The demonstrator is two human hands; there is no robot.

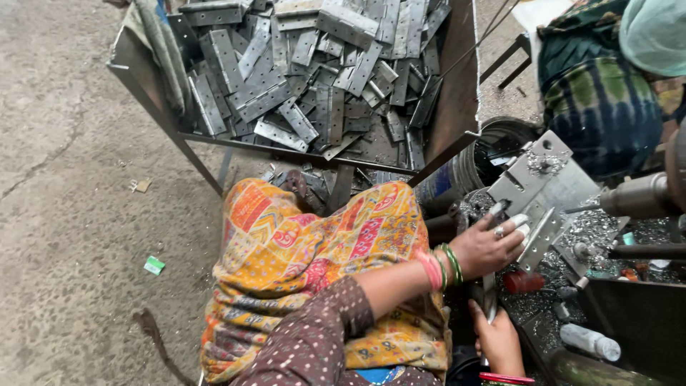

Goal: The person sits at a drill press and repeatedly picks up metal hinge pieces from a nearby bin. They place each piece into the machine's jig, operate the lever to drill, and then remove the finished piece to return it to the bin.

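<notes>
Right of centre, the upper hand (493,246), w/ green and pink bangles at the wrist, is the person's left hand, I'd say. Its fingers are closed on a flat grey steel hinge plate (541,237), pressing it against the angled metal fixture (532,179) of a drill machine, prob. so the plate sits square under the spindle (638,196). Lower right, the right hand (498,342) curls round a slim metal lever (490,300); grip looks narrow, though partly hidden. Silvery swarf (597,229) litters the machine bed. Top centre, a rusty metal trolley bin (457,78) holds a heap of similar hinge plates (314,71), within reach. Another person in tie-dye cloth (600,107) sits upper right.
</notes>
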